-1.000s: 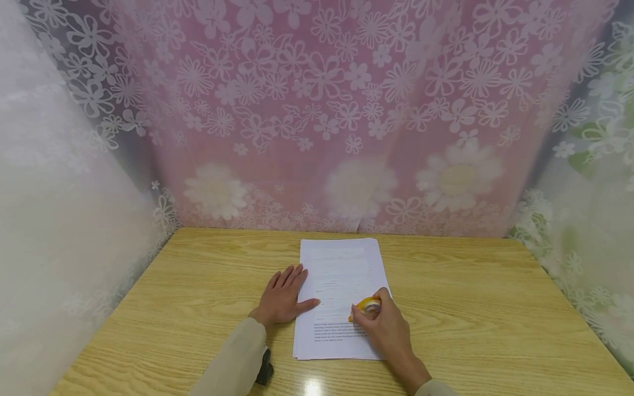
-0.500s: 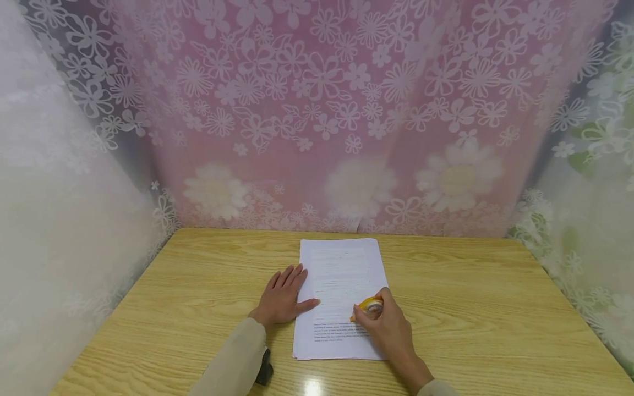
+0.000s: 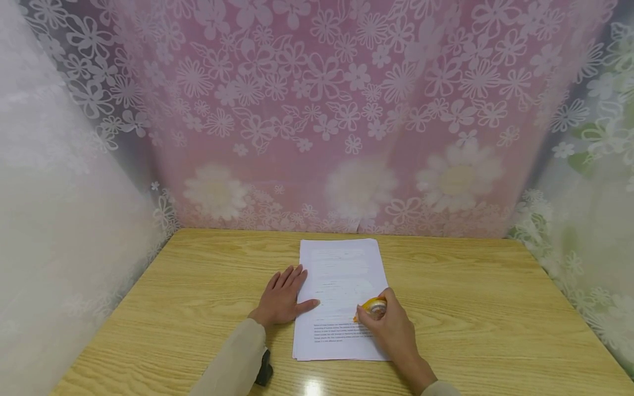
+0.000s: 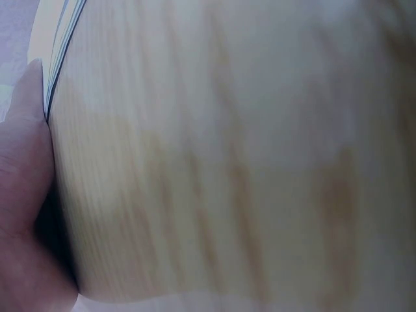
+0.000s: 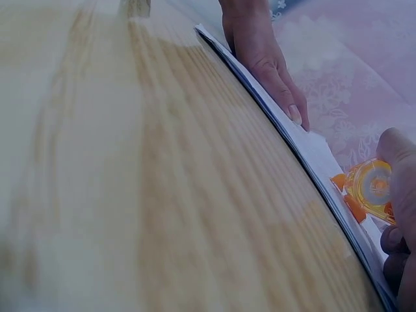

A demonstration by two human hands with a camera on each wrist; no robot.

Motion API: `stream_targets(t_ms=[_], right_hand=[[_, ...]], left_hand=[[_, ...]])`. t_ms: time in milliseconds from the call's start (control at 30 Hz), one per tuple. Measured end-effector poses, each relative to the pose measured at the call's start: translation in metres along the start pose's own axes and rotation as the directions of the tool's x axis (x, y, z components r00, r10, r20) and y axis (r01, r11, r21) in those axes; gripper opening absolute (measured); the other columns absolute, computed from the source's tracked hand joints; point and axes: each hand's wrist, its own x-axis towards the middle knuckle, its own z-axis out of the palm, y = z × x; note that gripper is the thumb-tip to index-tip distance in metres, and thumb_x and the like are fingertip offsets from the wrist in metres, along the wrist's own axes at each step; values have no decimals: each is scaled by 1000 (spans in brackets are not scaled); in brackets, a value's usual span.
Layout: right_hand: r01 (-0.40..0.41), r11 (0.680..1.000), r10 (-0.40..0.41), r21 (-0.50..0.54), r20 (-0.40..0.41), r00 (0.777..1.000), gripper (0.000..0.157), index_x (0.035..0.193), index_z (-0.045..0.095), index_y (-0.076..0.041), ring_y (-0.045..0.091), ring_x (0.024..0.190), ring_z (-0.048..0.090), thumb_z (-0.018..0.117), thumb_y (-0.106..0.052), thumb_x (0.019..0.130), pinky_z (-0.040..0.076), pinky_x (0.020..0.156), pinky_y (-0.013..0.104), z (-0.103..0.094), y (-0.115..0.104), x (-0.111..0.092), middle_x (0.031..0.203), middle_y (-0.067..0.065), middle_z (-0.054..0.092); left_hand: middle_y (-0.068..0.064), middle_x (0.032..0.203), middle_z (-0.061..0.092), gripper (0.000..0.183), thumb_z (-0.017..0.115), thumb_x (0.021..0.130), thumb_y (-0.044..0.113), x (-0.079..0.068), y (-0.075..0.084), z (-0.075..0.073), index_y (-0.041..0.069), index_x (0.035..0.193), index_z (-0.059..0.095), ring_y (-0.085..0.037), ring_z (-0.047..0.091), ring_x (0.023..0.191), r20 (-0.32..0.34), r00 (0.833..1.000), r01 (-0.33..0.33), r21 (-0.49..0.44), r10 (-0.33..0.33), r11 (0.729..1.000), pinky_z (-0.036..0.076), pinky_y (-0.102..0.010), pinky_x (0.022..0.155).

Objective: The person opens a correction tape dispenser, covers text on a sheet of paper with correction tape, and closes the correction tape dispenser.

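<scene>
A stack of white paper (image 3: 342, 349) lies on the table, its top sheet whitened over most of the upper part, with a block of printed text (image 3: 339, 333) low down. My right hand (image 3: 398, 333) pinches an orange, see-through correction tape dispenser (image 3: 376, 306), its tip at the sheet near the top of that text. The dispenser's round reel (image 5: 377, 184) shows in the right wrist view. My left hand (image 3: 279, 301) rests with straight fingers at the stack's left edge, thumb on the sheet. In the left wrist view only part of the left hand (image 4: 23, 169) shows.
The wood-grain table (image 3: 485, 308) extends on both sides of the stack. A pink floral curtain (image 3: 307, 137) hangs behind it, with pale sheeting at left and right. A small black object (image 3: 264, 368) sits at the left wrist.
My right hand has slid a little to the right with the correction tape dispenser, along the top of the printed text. The left hand has stayed in place.
</scene>
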Motion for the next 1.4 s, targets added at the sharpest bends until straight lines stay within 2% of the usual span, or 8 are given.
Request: stream_targets(t_ms=[767, 1167, 1400], right_hand=[[-34, 999, 34, -15, -3, 999, 41, 93, 47, -11, 14, 60, 54, 76, -37, 80, 43, 48, 30, -4, 5, 2, 79, 1, 60], [-57, 998, 57, 5, 21, 998, 40, 95, 48, -10, 15, 59, 52, 75, -36, 81, 42, 46, 30, -8, 5, 2, 80, 3, 59], [-44, 999, 44, -1, 7, 999, 42, 98, 48, -8, 15, 63, 51, 76, -36, 81, 42, 48, 29, -11, 5, 1, 83, 4, 59]], left_hand=[[-8, 156, 22, 85, 44, 90, 66, 0, 0, -1, 8, 151, 29, -28, 15, 143, -5, 1000, -12, 20, 12, 1000, 10, -48, 113], [-6, 156, 22, 86, 42, 89, 69, 3, -5, 9, 10, 151, 29, -26, 15, 143, -32, 999, -16, 41, 17, 999, 11, -48, 112], [-6, 157, 21, 85, 43, 90, 67, 1, -2, 3, 10, 151, 28, -26, 14, 143, -11, 1000, -4, 20, 4, 1000, 10, -48, 113]])
